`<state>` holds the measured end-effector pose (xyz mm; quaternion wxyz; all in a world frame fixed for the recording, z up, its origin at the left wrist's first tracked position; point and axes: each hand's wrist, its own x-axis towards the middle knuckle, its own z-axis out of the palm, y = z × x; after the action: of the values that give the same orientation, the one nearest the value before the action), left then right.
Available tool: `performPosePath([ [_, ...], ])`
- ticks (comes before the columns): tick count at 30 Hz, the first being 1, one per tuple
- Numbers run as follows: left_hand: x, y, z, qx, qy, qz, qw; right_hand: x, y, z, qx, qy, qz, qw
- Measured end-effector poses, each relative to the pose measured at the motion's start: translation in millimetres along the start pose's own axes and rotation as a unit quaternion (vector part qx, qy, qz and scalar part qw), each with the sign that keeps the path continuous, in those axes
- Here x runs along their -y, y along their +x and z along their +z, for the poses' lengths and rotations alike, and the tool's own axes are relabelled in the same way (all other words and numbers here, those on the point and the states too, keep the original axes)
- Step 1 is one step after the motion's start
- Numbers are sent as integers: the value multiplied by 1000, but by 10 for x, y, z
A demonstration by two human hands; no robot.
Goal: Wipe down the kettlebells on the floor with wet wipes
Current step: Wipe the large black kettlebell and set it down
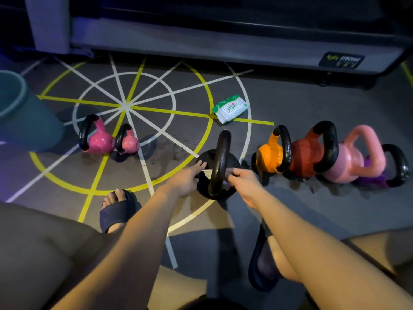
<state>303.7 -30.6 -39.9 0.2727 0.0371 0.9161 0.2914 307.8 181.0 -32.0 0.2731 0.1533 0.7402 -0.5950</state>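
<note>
One black kettlebell (220, 161), left hand (186, 180) flat on its side, right hand (243, 180) pinching wet wipe (207, 173) beside handle.

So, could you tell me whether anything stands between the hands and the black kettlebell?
Nothing visible does: the left hand rests on the black kettlebell, and the right hand pinches the wet wipe at its handle.

Left hand (186, 179) fingers extended, right hand (242, 183) pinching wipe (207, 174)
</note>
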Motion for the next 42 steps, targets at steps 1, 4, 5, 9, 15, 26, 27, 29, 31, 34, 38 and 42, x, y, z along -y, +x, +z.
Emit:
performPosePath([
  [1, -3, -9, 7, 17, 16, 5, 1000, 18, -6, 24, 3, -44, -17, 999],
  [4, 11, -67, -17, 54, 76, 7, 996, 45, 0, 91, 15, -201, -70, 977],
  [5, 19, -60, -39, 59, 86, 10, 994, 54, -2, 90, 10, -233, -79, 969],
  [9, 8, 10, -215, 79, 79, -2, 994, 73, 24, 43, 19, -426, -98, 899],
  [15, 113, 2, -168, 76, 48, 8, 996, -28, 32, -40, 77, -396, -55, 913],
  [26, 145, 16, -196, 77, 40, 14, 996, -59, 34, -86, 109, -129, -11, 986],
  [27, 137, 15, -199, 80, 37, 14, 996, -41, 29, -97, 112, -125, -11, 986],
  [29, 108, 8, -209, 86, 39, 8, 996, -23, 41, -118, 114, -120, -12, 986],
  [31, 105, 4, -221, 89, 40, 3, 995, 17, 24, -99, 109, -112, -16, 988],
  [34, 121, 5, -201, 88, 40, 4, 995, 15, -39, -44, 93, -78, -29, 992],
  [38, 112, -23, -176, 81, 29, 19, 996, -6, -67, -59, 111, -138, -59, 982],
  [42, 103, -21, -182, 79, 24, 22, 996, 120, 23, -145, 149, -249, -55, 955],
])
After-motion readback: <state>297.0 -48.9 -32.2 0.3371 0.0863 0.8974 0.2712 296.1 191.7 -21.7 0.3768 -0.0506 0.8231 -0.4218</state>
